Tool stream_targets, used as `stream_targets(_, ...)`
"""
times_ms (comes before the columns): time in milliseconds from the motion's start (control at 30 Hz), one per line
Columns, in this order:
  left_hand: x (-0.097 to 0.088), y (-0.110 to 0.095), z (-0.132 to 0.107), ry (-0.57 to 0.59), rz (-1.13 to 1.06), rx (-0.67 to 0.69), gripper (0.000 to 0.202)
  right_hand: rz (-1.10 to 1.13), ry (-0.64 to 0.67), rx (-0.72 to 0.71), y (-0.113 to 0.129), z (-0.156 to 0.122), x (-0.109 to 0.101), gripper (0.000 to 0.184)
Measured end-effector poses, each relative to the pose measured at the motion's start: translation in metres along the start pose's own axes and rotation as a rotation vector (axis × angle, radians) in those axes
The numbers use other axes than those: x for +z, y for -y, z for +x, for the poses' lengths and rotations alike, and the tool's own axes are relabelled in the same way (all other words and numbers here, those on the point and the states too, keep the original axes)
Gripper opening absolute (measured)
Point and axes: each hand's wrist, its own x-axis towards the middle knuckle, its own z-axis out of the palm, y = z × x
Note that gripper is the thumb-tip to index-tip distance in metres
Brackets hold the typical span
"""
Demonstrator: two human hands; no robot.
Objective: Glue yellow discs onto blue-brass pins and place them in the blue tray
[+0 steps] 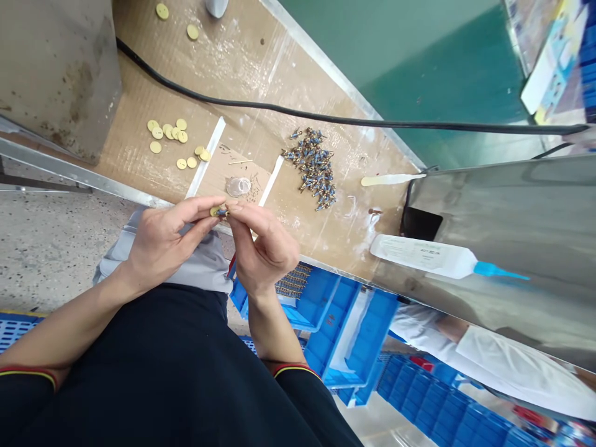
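Observation:
My left hand (162, 239) is closed in a pinch on a small round yellow disc (213, 212) over the table's front edge. Fingers of my right hand (264, 245) pinch a small blue-and-brass part (222, 212) against that disc. Whether the two are joined cannot be made out. Just beyond my fingertips stands a small clear cup (238, 186), with tiny pins scattered beside it. More yellow discs (174, 132) lie to the left, and a pile of blue-and-brass parts (311, 164) is to the right.
A black cable (279, 110) crosses the cardboard-covered table (251, 68). White strips (271, 180) mark off its middle. On the right lie a white bottle with a blue nozzle (423, 256) and a pale brush-like tool (391, 179). Blue bins (344, 335) stand below the edge, near another person's clothing (507, 366).

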Motion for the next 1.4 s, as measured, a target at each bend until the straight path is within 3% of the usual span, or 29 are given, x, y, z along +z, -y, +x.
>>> stream_targets(200, 0.001, 0.000, -0.001, -0.022, 0.148, 0.123, 0.028, -0.023, -0.039, -0.116, -0.003, -0.001, 0.000, 0.041)
stream_targets(400, 0.001, -0.007, -0.004, -0.012, 0.243, 0.130, 0.029, -0.048, -0.062, -0.210, -0.005, -0.007, 0.002, 0.057)
stream_targets(833, 0.004, -0.017, -0.009, -0.007, 0.146, 0.086, 0.028, -0.119, -0.081, -0.254, -0.005, -0.014, 0.000, 0.047)
stream_targets(1000, 0.006, -0.018, -0.010, -0.058, 0.142, 0.114, 0.025, -0.174, -0.106, -0.295, 0.002, -0.015, -0.001, 0.042)
stream_targets(1267, 0.012, -0.017, -0.012, -0.117, 0.150, 0.167, 0.021, -0.080, -0.085, -0.260, 0.001, -0.023, 0.000, 0.059)
stream_targets(1400, 0.013, -0.020, -0.013, -0.144, 0.200, 0.187, 0.021, -0.088, -0.080, -0.267, 0.000, -0.025, 0.001, 0.059)
